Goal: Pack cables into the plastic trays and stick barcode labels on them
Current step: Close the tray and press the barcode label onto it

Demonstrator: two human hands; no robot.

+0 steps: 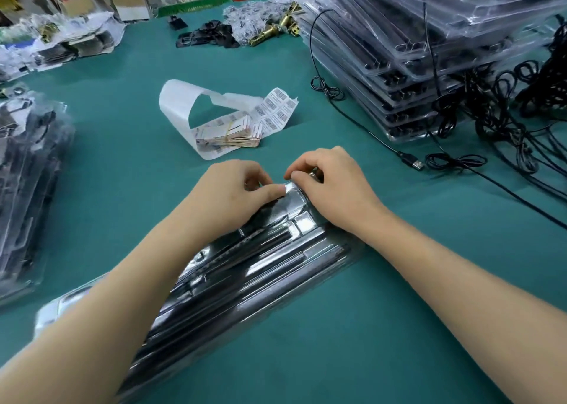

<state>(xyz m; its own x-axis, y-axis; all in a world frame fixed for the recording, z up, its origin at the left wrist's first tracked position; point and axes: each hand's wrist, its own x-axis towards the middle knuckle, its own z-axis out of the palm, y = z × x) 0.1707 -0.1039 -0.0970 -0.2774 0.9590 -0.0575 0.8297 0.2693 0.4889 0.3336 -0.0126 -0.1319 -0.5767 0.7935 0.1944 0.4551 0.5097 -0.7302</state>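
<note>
A long clear plastic tray (pixel 260 268) lies slantwise on the green tabletop (pixel 352 327), running from the near left corner toward the middle. Dark, straight parts show through its glossy moulded shell. Both forearms reach over it to its far end. There the left hand (pixel 236 195) and the right hand (pixel 331 189) meet, fingers (pixel 302 176) curled and pinching the tray's end edge; whether a label sits under them cannot be made out.

The tray looks light, thin and springy, likely slick and easy to dent or pop open, so it is best held by the rim or ends with flat, gentle pressure.

Just beyond the hands lies a curling sheet of barcode labels (pixel 276 109), with a rubber-banded bundle of cards (pixel 230 136) resting on it. To the right, a black USB cable (pixel 414 162) trails across the cloth beside a tangle of cables (pixel 506 112) and a tall stack of trays (pixel 414 50). At the left edge sits another pile of filled trays (pixel 27 189). Farther off are brass fittings (pixel 276 30), small black parts (pixel 208 37), papers and green baskets (pixel 196 4).
</note>
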